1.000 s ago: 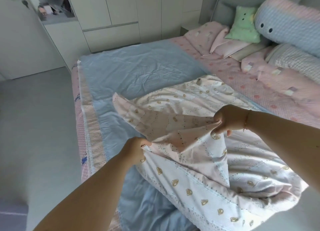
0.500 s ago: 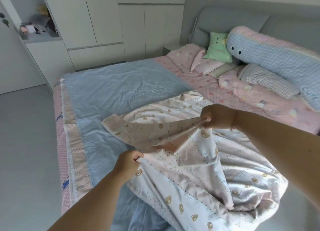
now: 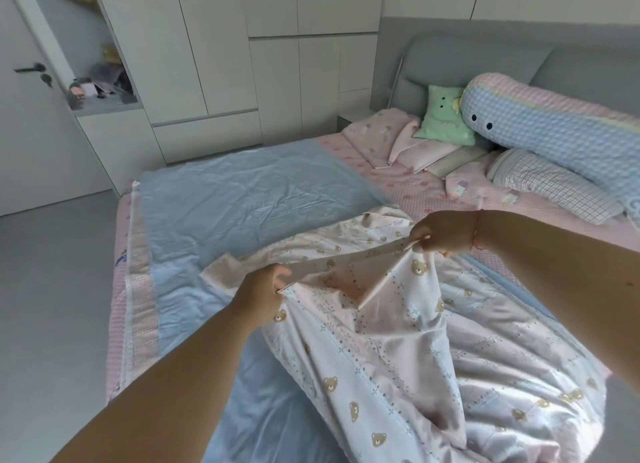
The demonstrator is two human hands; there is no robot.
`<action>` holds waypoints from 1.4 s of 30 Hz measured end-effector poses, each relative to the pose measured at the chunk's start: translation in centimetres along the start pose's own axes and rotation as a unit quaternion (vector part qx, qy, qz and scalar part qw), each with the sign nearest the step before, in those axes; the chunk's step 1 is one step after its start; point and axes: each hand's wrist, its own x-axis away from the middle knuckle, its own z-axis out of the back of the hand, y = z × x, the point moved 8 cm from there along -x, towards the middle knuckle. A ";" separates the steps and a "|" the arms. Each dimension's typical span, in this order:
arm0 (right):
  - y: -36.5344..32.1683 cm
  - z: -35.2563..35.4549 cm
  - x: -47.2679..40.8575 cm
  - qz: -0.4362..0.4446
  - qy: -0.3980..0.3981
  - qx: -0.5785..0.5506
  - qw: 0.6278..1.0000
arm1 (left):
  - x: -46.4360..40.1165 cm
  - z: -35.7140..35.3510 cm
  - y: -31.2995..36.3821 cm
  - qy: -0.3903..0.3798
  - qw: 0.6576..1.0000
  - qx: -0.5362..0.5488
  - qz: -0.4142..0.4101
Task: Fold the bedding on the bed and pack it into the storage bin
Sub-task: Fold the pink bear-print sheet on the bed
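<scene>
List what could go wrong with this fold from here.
1. The left hand and right hand pinch only one edge of the bear-print quilt; most of it lies bunched, so the fold may come out crooked.
2. Its near end hangs off the bed, so it might slide floorward.
3. Dragging it could rumple the blue sheet underneath.

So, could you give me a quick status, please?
Both hands, left hand and right hand, grip bear-print quilt edge. Quilt unfolded. No bin visible.
</scene>
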 end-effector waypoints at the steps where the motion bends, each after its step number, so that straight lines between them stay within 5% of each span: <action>1: 0.4 0.4 -0.2 0.002 0.003 -0.003 1.000 | -0.6 0.0 0.3 0.001 1.000 0.004 0.005; 8: 4.5 2.9 -0.7 -0.016 0.042 -0.137 0.990 | -2.9 -0.4 0.9 -0.003 0.997 -0.069 0.036; 15: 5.2 3.0 0.0 0.017 0.004 0.024 1.000 | -4.3 -1.9 1.2 0.008 0.993 -0.105 0.049; 21: 6.5 2.5 -0.7 0.040 0.060 0.058 0.996 | -7.3 -4.2 1.7 0.036 0.988 -0.143 0.042; 42: 11.6 6.7 5.2 0.048 0.217 -0.151 0.963 | -10.9 -10.2 6.2 -0.081 0.988 -0.127 -0.026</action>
